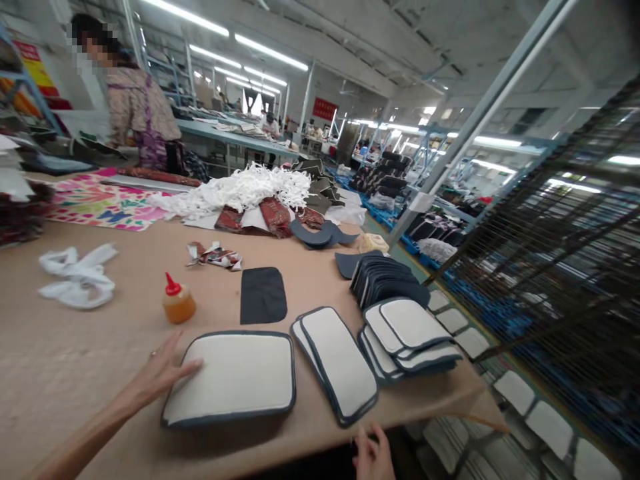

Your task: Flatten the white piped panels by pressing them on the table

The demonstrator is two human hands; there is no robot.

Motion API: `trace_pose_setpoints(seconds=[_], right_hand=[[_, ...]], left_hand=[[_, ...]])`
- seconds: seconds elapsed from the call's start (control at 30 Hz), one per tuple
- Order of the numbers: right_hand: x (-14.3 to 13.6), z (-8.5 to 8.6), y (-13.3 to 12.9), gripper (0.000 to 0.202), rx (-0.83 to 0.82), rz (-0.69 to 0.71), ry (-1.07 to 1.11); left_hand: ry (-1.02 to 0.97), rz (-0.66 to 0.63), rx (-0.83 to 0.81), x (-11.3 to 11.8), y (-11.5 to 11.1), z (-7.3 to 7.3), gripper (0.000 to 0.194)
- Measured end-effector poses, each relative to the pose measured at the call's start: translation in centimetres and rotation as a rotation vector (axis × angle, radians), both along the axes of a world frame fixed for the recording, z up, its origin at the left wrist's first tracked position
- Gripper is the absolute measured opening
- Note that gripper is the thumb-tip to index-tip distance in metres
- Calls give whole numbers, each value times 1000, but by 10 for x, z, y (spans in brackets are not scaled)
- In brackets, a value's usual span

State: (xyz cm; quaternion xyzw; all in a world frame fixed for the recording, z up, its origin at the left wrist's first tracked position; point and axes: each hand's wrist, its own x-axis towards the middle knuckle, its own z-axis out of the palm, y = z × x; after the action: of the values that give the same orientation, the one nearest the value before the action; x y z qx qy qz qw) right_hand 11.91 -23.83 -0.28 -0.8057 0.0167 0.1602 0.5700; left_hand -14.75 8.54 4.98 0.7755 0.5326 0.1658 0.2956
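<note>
Touching a white pad (237, 373), left hand (163, 370) with fingers spread; right hand (373, 455) half-curled, hold unclear.

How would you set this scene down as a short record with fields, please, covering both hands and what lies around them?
Left hand: spread, thumb resting on a wide white panel with dark edging
Right hand: fingers curled by the table's front edge; whether it holds anything is unclear
Nearest right hand: overlapping narrower panels
Farther right: stacked panels, with a row of dark pieces behind
Beyond wide panel: flat dark piece; red-capped bottle
Far side: heap of white strips
Background, left: co-worker
</note>
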Motion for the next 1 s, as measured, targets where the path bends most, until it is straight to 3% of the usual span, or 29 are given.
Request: trace_pose_setpoints(seconds=[0.07, 0.2, 0.3, 0.47, 0.53, 0.63, 0.7, 0.8, 0.9, 1.0], right_hand=[[-17, 7, 16, 62, -72, 88, -131], [-55, 31, 84, 59, -45, 482, -120], [-67, 36, 116, 60, -56, 501, -141], [-58, 37, 111, 49, 55, 423, 5], [-58, 50, 109, 48, 115, 467, 69], [-69, 73, 113, 53, 369, 604, 320], [-78, 80, 115, 59, 575, 597, 474], [-91, 73, 111, 65, 754, 396, 532], [-99, 60, 101, 61, 762, 322, 532], [-99, 60, 90, 56, 720, 386, 573]], left_hand=[[10, 12, -114, -7, -6, -9, 83], [-108, -92, -211, -4, -14, -14, 73], [-155, -112, -229, -7, -15, -20, 75], [-200, -135, -227, -14, -15, -31, 80], [-192, -145, -225, -14, -14, -31, 79], [-189, -90, -170, -17, -8, -26, 82], [-238, 25, -199, -21, -6, -15, 88], [-442, 90, -512, -31, -11, 20, 89], [-728, -144, -830, -37, -26, 70, 68], [-784, -321, -1018, -36, -41, 105, 66]])
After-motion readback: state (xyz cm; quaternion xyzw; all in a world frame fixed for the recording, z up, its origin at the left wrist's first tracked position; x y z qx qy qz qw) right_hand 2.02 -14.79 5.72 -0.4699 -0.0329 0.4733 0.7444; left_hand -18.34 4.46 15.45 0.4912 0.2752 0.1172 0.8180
